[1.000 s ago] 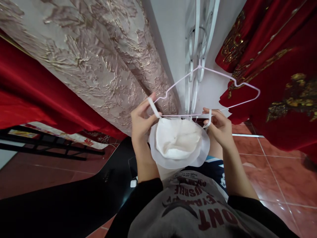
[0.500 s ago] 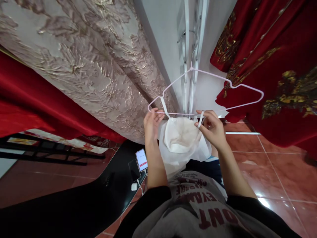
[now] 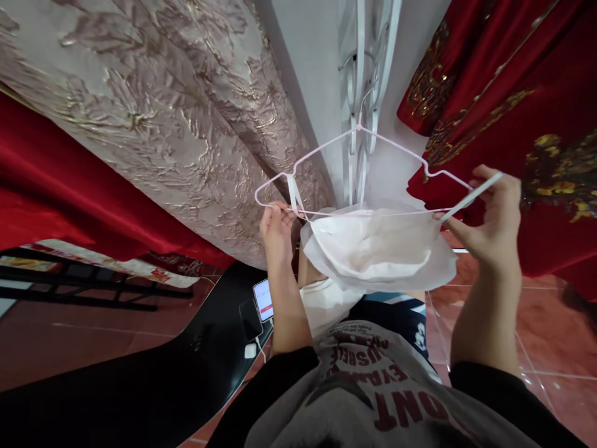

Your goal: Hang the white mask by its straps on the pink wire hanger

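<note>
A pale pink hanger hangs in front of me, its hook up on white metal bars. The white garment, sheer and thin-strapped, hangs below its lower bar with the neckline spread wide. One of its straps sits over the hanger's left notch. My left hand is closed on the hanger's lower left corner, close beside that strap. On the other side my right hand grips the other strap and stretches it up at the hanger's right end. The right fingers partly cover that end.
Textured pinkish cloth hangs to the left, with red cloth beyond it. Red embroidered cloth hangs close on the right. Two phones, one of them a lit phone, and a small white case lie on a black surface.
My right hand has moved right, carrying its strap from the hanger's middle to its right end. The garment's neckline has widened. My left hand and the hanger's left end have shifted slightly left.
</note>
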Demonstrator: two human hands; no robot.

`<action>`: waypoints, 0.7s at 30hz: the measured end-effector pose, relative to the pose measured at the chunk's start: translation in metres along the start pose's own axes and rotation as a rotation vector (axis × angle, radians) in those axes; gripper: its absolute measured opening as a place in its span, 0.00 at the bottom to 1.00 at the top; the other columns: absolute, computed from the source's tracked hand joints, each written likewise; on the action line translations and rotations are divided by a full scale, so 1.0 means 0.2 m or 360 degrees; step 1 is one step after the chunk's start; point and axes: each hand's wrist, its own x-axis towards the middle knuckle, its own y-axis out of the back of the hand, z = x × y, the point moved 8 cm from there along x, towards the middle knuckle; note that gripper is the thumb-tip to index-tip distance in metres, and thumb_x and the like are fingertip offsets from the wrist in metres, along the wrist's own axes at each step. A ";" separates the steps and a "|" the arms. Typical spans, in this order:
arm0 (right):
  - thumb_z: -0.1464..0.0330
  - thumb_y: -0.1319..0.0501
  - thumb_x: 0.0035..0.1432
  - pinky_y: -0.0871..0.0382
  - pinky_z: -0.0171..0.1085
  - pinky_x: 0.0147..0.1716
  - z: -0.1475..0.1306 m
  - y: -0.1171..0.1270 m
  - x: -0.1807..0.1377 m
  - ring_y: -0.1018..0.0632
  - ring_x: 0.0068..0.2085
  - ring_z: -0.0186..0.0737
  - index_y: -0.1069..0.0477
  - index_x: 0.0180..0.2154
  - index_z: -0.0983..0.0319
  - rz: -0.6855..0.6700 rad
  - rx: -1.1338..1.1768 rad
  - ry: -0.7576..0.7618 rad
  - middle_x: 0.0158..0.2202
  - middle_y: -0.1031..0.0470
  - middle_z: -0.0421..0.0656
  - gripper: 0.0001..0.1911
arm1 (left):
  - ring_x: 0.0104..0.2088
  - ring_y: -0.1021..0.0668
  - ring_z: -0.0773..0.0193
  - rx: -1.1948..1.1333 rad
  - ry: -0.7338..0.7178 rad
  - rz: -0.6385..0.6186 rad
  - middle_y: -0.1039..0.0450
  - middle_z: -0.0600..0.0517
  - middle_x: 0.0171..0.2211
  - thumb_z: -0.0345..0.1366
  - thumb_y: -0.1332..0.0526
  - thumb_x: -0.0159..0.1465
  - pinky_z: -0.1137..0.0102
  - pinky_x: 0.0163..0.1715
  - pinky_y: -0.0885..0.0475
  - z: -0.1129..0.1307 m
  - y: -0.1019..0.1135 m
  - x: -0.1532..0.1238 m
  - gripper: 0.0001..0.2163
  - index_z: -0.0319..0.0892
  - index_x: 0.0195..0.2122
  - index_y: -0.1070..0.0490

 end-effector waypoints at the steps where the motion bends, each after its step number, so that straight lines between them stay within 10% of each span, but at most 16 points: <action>1: 0.55 0.20 0.50 0.27 0.62 0.61 -0.03 -0.02 0.05 0.25 0.61 0.63 0.27 0.64 0.47 -0.0121 0.0002 0.0037 0.59 0.27 0.51 0.42 | 0.31 0.17 0.63 -0.0011 0.0011 -0.0019 0.24 0.53 0.29 0.50 0.27 0.66 0.69 0.39 0.22 0.00 -0.01 0.00 0.18 0.44 0.34 0.31; 6: 0.58 0.21 0.51 0.22 0.56 0.51 -0.18 -0.13 0.22 0.20 0.47 0.54 0.21 0.52 0.49 -0.0420 0.0013 0.0073 0.46 0.21 0.47 0.26 | 0.29 0.19 0.64 0.0003 0.0062 -0.0028 0.23 0.53 0.28 0.51 0.27 0.65 0.70 0.35 0.23 -0.03 -0.02 -0.01 0.19 0.44 0.33 0.31; 13: 0.70 0.30 0.58 0.26 0.50 0.45 -0.48 -0.09 0.17 0.22 0.46 0.49 0.22 0.50 0.52 0.0063 0.0162 0.0475 0.42 0.23 0.44 0.18 | 0.29 0.19 0.63 0.0039 0.0054 -0.0052 0.21 0.53 0.29 0.53 0.27 0.65 0.68 0.37 0.23 -0.04 -0.01 0.00 0.20 0.45 0.33 0.32; 21: 0.64 0.33 0.66 0.20 0.45 0.42 -0.41 -0.71 -0.18 0.25 0.37 0.38 0.36 0.70 0.52 -0.1044 0.0429 -0.0175 0.63 0.31 0.51 0.33 | 0.35 0.17 0.61 0.0033 0.0003 -0.0093 0.19 0.49 0.37 0.56 0.30 0.67 0.65 0.41 0.22 -0.07 -0.05 -0.10 0.19 0.46 0.38 0.27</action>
